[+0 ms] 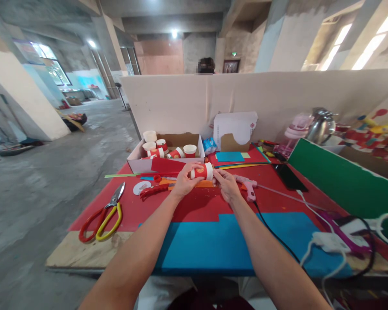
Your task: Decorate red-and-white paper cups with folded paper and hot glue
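A paper cup with a red wrap and white ends lies sideways in the air above the table. My left hand is closed round its left end, thumb below and fingers above. At the cup's right end, the fingers of my right hand are closed together against it; anything small between them is hidden. Just right of that hand rests a pink glue gun. Red-handled pliers and a white paper disc lie left of my left hand.
Behind my hands stands a cardboard box with several cups. Large scissors lie at the left edge. Blue sheets cover the front. On the right are a phone, a power strip with cables, and a green-sided box.
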Demonstrator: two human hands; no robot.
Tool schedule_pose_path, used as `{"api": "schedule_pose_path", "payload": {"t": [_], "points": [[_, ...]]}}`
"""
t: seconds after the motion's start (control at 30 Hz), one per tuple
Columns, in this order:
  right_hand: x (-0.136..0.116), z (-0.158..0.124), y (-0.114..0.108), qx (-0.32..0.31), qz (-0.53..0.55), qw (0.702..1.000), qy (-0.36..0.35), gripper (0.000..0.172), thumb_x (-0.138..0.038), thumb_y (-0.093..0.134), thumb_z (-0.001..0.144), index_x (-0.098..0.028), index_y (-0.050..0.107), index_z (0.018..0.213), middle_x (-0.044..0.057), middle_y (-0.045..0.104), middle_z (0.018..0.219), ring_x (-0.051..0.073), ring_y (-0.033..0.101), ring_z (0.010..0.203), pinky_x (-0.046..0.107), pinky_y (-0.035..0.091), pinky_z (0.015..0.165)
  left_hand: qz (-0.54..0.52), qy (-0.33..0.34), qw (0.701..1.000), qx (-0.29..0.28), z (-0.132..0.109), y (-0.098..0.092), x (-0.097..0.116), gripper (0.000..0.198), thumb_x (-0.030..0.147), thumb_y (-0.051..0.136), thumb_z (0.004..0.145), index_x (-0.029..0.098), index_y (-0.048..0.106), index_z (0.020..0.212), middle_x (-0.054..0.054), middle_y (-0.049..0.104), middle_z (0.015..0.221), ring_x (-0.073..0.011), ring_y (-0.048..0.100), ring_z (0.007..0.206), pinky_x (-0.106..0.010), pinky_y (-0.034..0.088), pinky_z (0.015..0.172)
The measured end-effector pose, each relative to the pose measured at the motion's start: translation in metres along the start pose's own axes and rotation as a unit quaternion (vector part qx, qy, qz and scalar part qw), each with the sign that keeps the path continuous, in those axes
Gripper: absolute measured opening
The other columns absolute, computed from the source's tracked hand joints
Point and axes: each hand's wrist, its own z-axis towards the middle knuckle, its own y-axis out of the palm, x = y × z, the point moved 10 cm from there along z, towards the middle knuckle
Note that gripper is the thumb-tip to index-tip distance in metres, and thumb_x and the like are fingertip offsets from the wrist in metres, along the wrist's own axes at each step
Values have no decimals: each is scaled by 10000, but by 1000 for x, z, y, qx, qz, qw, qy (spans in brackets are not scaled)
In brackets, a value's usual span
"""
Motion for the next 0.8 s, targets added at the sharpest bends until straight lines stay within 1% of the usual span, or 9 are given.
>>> {"api": "schedule_pose_path", "payload": {"t": [0.07, 0.13, 0.23, 0.33, 0.43, 0.6, 0.8], "points": [[1, 1, -4, 15, 22, 1000, 9, 330, -477, 733, 591, -180, 624, 684, -53, 531, 466, 64, 437, 438, 192, 346, 446, 16, 15, 1000, -3, 0, 0, 1, 279, 296, 682, 752, 178, 601, 991, -121, 546, 1190, -233, 527, 1120, -406, 425, 950], [-1, 1, -7, 23, 23, 999, 3, 336, -473, 740, 585, -177, 629, 701, -51, 549, 471, 62, 454, 439, 189, 370, 455, 28, 38, 999, -8, 0, 1, 5, 278, 296, 687, 750, 182, 601, 989, -124, 546, 1186, -235, 529, 1119, -413, 428, 949], [-8, 1, -7, 9, -12, 1000, -10, 328, -451, 749, 587, -172, 636, 719, -39, 591, 505, 76, 515, 466, 203, 439, 500, 49, 70, 996, -12, 1, 2, 11, 265, 293, 685, 756, 185, 605, 985, -125, 547, 1173, -233, 534, 1111, -418, 432, 949], [-11, 2, -7, -1, -45, 999, -10, 348, -457, 756, 573, -171, 634, 729, -22, 631, 539, 107, 582, 509, 235, 496, 545, 84, 89, 992, -17, 1, 3, 16, 239, 292, 667, 773, 189, 608, 981, -122, 547, 1167, -228, 538, 1101, -416, 444, 940], [-10, 3, -9, 0, -63, 998, -12, 366, -482, 748, 572, -175, 624, 728, -13, 646, 543, 125, 609, 521, 262, 527, 572, 115, 105, 988, -23, 0, 5, 20, 223, 276, 653, 786, 193, 607, 988, -120, 547, 1168, -224, 536, 1100, -418, 444, 947], [-12, 6, -9, -4, -94, 995, -38, 371, -515, 725, 590, -184, 616, 718, -7, 648, 544, 144, 621, 519, 304, 555, 599, 133, 114, 984, -31, -1, 6, 20, 214, 253, 643, 793, 196, 605, 996, -119, 546, 1169, -226, 534, 1102, -419, 450, 943], [-12, 8, -10, -10, -109, 993, -43, 372, -532, 713, 593, -192, 602, 696, -5, 648, 554, 168, 642, 539, 326, 567, 607, 138, 117, 983, -32, -1, 7, 19, 221, 269, 644, 795, 200, 604, 1001, -115, 549, 1167, -223, 534, 1094, -419, 446, 948]]}}
